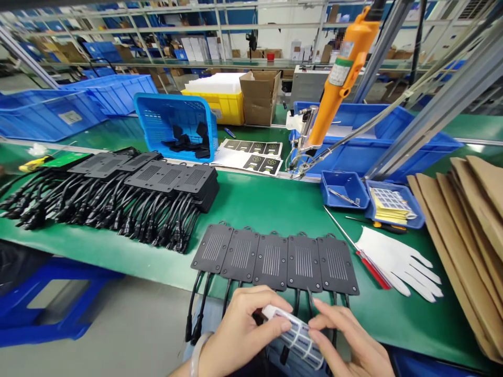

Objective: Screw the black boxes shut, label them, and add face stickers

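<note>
My left hand, with a pale band at its wrist, pinches a sheet of small printed labels between thumb and fingers. At the sheet's right edge, the thumb and index finger of my right hand close on a label area; whether a label is lifted cannot be made out. Just beyond both hands, several flat black slotted boxes lie side by side in a row. Each has a small loop at its far end and black cables hanging over the table's near edge, partly hidden by my hands.
Stacked black boxes with cables lie left. A blue bin holds black parts; printed sheets lie beside it. An orange electric screwdriver hangs right, above small blue trays. A white glove, red-handled screwdriver and cardboard are right.
</note>
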`<move>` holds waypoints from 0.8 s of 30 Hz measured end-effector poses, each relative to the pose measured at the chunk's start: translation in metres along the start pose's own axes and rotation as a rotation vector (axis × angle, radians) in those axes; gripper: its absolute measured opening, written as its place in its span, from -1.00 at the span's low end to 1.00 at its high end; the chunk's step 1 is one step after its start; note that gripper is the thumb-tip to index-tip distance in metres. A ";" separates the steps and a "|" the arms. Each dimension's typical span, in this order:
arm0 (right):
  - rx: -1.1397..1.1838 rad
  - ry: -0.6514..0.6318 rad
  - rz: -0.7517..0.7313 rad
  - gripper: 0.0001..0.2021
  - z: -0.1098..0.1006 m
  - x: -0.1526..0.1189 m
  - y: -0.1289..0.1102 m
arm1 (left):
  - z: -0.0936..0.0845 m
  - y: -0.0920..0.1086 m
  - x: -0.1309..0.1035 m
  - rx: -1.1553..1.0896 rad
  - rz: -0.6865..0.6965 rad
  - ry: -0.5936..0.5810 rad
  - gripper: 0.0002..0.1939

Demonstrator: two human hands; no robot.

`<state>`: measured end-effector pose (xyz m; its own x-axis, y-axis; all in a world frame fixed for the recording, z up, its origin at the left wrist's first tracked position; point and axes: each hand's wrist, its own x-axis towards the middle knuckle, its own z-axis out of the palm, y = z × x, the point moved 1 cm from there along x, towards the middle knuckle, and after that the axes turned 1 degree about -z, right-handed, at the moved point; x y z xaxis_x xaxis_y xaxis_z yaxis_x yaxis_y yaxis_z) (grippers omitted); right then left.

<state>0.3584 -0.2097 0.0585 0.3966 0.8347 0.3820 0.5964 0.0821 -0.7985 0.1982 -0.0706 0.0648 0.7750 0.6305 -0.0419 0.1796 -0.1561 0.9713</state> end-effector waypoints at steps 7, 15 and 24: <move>0.139 -0.003 0.255 -0.70 0.002 0.015 0.020 | 0.001 -0.004 -0.004 0.161 -0.069 -0.077 -0.54; -0.035 -0.150 0.395 -0.64 0.012 0.042 0.048 | 0.022 -0.004 0.003 0.757 0.104 -0.228 -0.40; -0.074 -0.193 0.432 -0.70 0.014 0.043 0.049 | 0.046 -0.010 0.005 1.185 0.112 -0.280 -0.27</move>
<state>0.3949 -0.1618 0.0296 0.4862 0.8705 -0.0762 0.4568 -0.3275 -0.8271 0.2285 -0.1012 0.0438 0.8992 0.4061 -0.1627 0.4305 -0.8876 0.1640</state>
